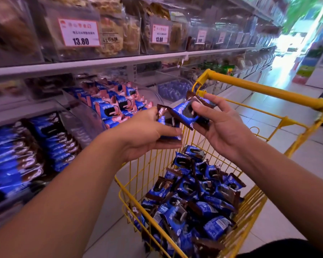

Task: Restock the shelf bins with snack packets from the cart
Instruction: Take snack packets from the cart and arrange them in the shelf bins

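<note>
Snack packets (pixel 186 116) pinched in both grips, left hand (pixel 147 135), right hand (pixel 222 127), above cart (pixel 268 92).

We note bright, cool lighting. Daylight overexposes the aisle end (pixel 285 43) at upper right. Glare streaks the clear upper bins (pixel 119 34). Wide-angle distortion bends the shelf edge (pixel 82 65), and motion blur softens the left-edge packets (pixel 13 155).

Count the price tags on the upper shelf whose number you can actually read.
2. One price tag reads 13.80, on the nearest clear bin at left; a second, also 13.80, is on the next bin right. More tags further down the aisle are too blurred to read.
</note>
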